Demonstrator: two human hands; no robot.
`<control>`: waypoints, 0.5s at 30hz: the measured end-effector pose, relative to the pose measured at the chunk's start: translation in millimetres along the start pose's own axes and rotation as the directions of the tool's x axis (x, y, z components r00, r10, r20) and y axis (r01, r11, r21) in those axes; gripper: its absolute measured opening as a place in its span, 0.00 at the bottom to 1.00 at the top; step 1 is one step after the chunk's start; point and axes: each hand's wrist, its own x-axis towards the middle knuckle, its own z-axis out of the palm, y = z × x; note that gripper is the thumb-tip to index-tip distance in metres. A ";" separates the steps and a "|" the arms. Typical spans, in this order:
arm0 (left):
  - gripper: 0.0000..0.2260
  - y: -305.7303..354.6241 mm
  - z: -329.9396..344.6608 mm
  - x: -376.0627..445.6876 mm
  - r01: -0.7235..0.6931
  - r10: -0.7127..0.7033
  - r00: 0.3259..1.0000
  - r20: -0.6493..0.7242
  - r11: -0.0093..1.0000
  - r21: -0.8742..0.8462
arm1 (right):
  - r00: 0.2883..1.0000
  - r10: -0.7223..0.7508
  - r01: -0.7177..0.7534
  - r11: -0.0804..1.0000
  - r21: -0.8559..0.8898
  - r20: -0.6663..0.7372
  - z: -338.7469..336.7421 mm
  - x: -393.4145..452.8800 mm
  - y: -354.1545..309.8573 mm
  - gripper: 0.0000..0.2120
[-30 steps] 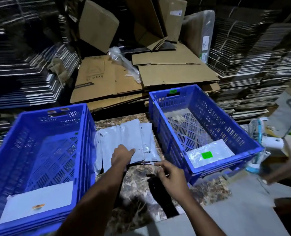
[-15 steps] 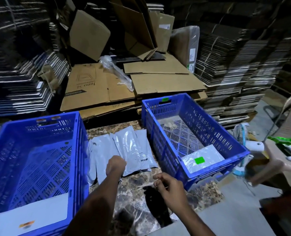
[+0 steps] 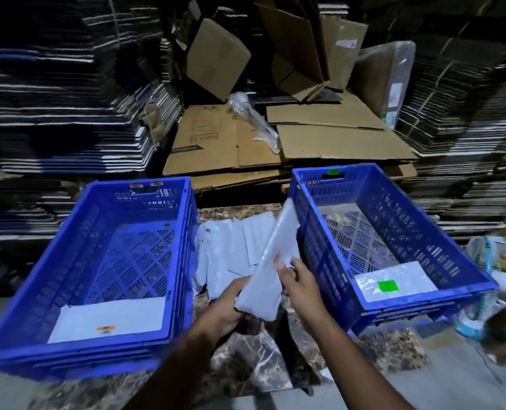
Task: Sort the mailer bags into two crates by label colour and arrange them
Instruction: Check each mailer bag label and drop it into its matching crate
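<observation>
Flattened cardboard sheets point(image 3: 290, 143) behind, dark stacks of folded cartons point(image 3: 53, 113) either side, marbled tabletop point(image 3: 246, 365) below.

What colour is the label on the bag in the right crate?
Bright green label on the bag lying in the right crate, seen in the head view.

Two blue crates flank a narrow gap on the marble table point(image 3: 246, 362): the left crate point(image 3: 39, 291) and right crate point(image 3: 311, 261) wall it in, loose mailer bags point(image 3: 225, 250) cover its floor, and flattened cardboard point(image 3: 275, 149) blocks the far end.
</observation>
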 end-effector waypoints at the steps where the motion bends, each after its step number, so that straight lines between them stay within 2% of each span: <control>1: 0.11 0.3 2.6 -4.4 0.021 -0.023 0.998 -0.059 0.999 -0.040 | 1.000 -0.001 0.001 0.999 0.032 0.012 6.6 -0.2 -2.6 0.13; 4: 0.17 9.6 -3.5 -22.3 -0.033 0.029 0.987 -0.160 0.999 -0.026 | 1.000 -0.024 0.024 0.999 0.029 -0.009 17.2 -3.5 -3.2 0.16; 7: 0.21 21.3 -16.0 -41.8 -0.120 0.100 0.972 -0.211 0.989 -0.087 | 0.990 -0.109 0.097 0.987 -0.130 -0.091 16.8 -7.5 -7.0 0.12; 10: 0.15 27.2 -19.9 -52.0 -0.213 0.220 0.952 -0.213 0.975 0.059 | 0.980 -0.188 0.175 0.970 -0.167 -0.069 18.9 -10.6 -11.7 0.10; 15: 0.09 34.3 -30.5 -56.0 -0.314 0.347 0.864 -0.365 0.938 0.147 | 0.979 -0.196 0.198 0.979 -0.045 0.052 26.8 -10.6 -11.7 0.08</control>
